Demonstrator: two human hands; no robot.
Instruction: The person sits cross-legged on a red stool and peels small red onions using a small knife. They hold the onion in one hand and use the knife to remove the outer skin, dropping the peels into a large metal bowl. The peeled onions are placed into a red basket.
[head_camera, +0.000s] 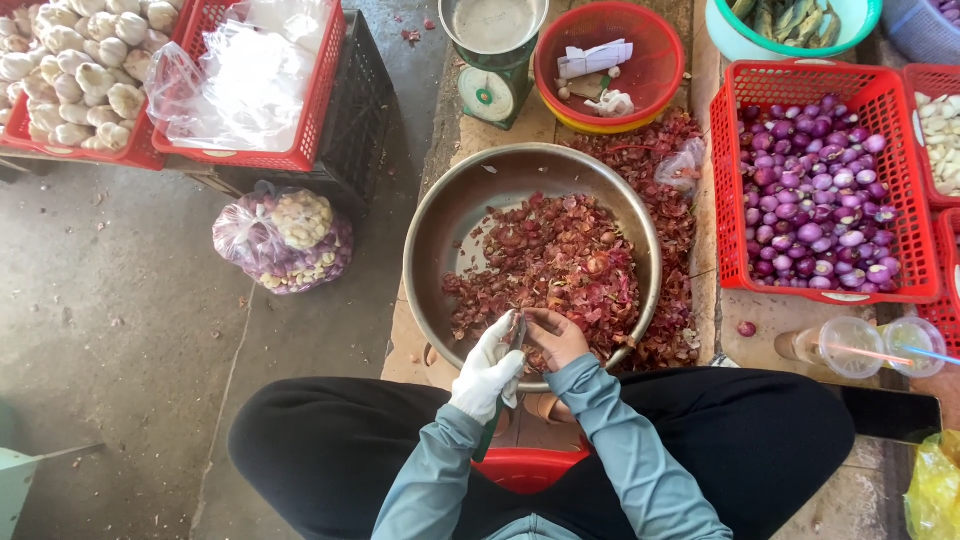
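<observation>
While both sets of fingers close together over the near rim of the metal basin (440, 215), the gloved left hand (487, 368) grips a knife (515, 332); bare right hand (556, 336) pinches something small, cannot tell what; basin holds red shallot skins (560, 262); red crate of peeled purple shallots (815, 200) further right.

The person sits with knees spread wide, dark trousers filling the lower view, and both arms — in grey-blue sleeves — reach forward and converge in front of the body. The left hand (487, 372) wears a white glove, its fingers curled closed. The right hand (556, 337) is bare, fingers bent inward, meeting the left one fingertip to fingertip. What sits between the fingers is hard to make out — possibly something small.
</observation>
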